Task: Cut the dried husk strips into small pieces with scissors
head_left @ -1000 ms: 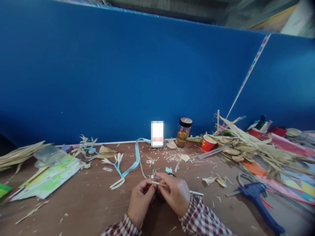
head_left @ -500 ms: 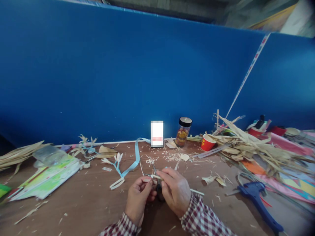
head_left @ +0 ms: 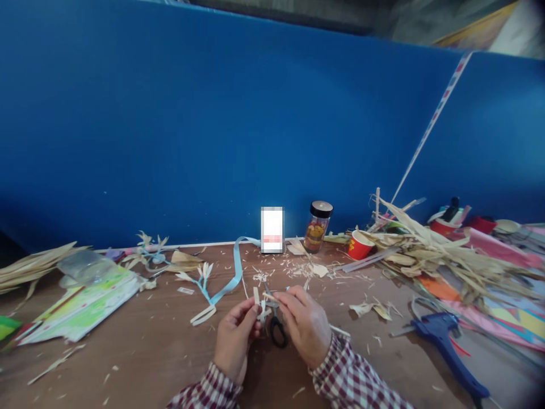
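My left hand pinches a short, pale, flat strip, apparently dried husk, which stands upright between thumb and forefinger. Opposite it, my right hand has its fingertips closed on a thin pale stick pointing left. The two held pieces are apart. Between and below the hands, black-handled scissors lie on the brown table, blades pointing away from me. Small pale scraps lie by the blades, partly behind my left fingers.
Light-blue ribbon and a husk flower lie left of centre. Behind are a lidded jar and a red paper cup. Dried husks and a blue glue gun occupy the right. A blue partition borders the back.
My hands have drawn slightly apart, uncovering the scissors' handles. The strip in my left hand has turned upright, and the stick in my right hand has shifted up and away from it.
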